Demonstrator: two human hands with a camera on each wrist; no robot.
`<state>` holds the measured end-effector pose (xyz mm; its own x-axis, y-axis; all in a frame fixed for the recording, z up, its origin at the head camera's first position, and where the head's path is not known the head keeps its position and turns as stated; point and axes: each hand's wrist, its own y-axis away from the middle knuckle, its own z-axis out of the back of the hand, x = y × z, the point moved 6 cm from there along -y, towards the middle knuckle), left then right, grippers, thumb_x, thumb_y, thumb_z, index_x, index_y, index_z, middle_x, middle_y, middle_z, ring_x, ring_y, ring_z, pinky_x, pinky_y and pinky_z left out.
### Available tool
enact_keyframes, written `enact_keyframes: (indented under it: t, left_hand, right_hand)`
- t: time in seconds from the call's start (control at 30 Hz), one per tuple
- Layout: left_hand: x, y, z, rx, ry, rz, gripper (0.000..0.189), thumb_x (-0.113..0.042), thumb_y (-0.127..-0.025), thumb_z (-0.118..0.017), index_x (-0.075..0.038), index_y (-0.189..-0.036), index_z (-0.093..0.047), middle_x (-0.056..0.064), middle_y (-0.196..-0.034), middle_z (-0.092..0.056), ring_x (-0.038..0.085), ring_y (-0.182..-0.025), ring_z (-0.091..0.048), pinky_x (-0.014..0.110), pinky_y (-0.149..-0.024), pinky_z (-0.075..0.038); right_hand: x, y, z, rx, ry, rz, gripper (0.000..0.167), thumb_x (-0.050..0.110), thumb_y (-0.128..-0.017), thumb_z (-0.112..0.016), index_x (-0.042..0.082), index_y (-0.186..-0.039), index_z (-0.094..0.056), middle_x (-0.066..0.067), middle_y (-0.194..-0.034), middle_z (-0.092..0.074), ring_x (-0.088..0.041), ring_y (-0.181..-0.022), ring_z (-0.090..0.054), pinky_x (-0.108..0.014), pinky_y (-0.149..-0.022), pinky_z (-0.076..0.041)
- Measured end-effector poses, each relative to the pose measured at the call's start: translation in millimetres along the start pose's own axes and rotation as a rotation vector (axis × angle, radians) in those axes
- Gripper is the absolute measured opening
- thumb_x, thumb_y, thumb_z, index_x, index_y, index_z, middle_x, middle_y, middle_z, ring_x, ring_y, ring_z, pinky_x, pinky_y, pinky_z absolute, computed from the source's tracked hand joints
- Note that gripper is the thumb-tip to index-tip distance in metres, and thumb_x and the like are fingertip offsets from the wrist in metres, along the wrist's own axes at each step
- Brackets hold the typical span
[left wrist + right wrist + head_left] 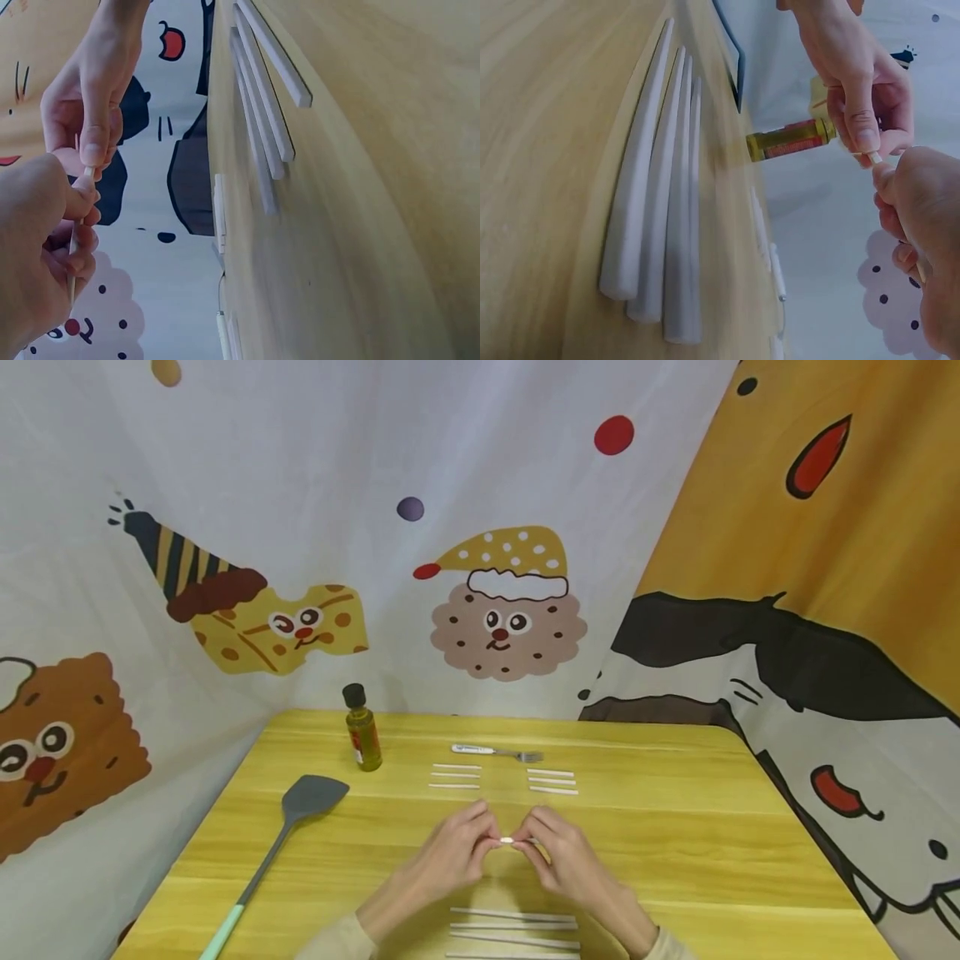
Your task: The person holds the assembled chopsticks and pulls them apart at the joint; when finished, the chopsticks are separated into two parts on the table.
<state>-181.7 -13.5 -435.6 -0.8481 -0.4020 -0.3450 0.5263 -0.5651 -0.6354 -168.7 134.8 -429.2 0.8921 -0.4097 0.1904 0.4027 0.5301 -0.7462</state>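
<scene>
Above the middle of the table, my left hand [459, 845] and right hand [561, 852] meet fingertip to fingertip. Between them they pinch a thin white stick [507, 840], one hand on each side. Fingers cover most of it, so I cannot tell whether it is whole or snapped. In the left wrist view a length of the stick [73, 255] runs through the nearer hand's curled fingers. Several long white sticks [513, 927] lie side by side on the table, close to me and below the hands.
Beyond the hands lie two groups of short white sticks, a left group [456, 775] and a right group [552, 781]. A fork [495, 752] lies behind them. An oil bottle [363, 731] stands at back left, and a grey spatula [307, 797] with a mint handle lies left.
</scene>
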Motion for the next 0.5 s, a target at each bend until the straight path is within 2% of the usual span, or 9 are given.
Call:
enact_keyframes:
  t: [0.13, 0.33, 0.43, 0.5]
  left_hand:
    - [-1.2, 2.1, 3.4, -0.009, 0.005, -0.01, 0.016, 0.0, -0.086, -0.074, -0.008, -0.08, -0.061, -0.003, -0.078, -0.051, -0.003, -0.067, -0.042, 0.001, -0.057, -0.038]
    - [-6.1, 4.6, 9.9, -0.031, -0.02, -0.046, 0.017, -0.001, -0.086, -0.075, -0.008, -0.079, -0.06, -0.004, -0.078, -0.049, -0.004, -0.065, -0.04, 0.0, -0.055, -0.034]
    - [-8.9, 5.5, 12.5, -0.043, -0.022, -0.068, 0.018, -0.001, -0.085, -0.075, -0.008, -0.078, -0.06, -0.003, -0.077, -0.048, -0.003, -0.063, -0.038, 0.0, -0.054, -0.032]
    - [-7.6, 6.2, 15.8, -0.026, -0.03, -0.073, 0.018, 0.002, -0.086, -0.074, -0.008, -0.08, -0.06, -0.003, -0.079, -0.05, -0.002, -0.064, -0.042, 0.001, -0.055, -0.036]
  right_hand:
    - [2, -1.9, -1, 0.008, -0.018, -0.004, 0.009, 0.006, -0.09, -0.073, 0.009, -0.089, -0.065, 0.004, -0.086, -0.059, -0.006, -0.076, -0.057, -0.007, -0.072, -0.048]
    - [5, -4.1, -2, 0.036, -0.101, -0.035, 0.02, -0.004, -0.081, -0.077, 0.009, -0.089, -0.063, 0.004, -0.086, -0.059, -0.006, -0.08, -0.06, -0.006, -0.076, -0.05]
    - [6, -5.1, -2, 0.035, -0.139, -0.023, 0.016, -0.001, -0.086, -0.074, 0.009, -0.089, -0.062, 0.004, -0.086, -0.059, -0.006, -0.079, -0.061, -0.006, -0.075, -0.051]
    - [5, -4.7, 0, 0.05, -0.144, -0.004, 0.012, 0.002, -0.09, -0.072, 0.009, -0.09, -0.062, 0.003, -0.087, -0.06, -0.006, -0.079, -0.061, -0.007, -0.075, -0.051]
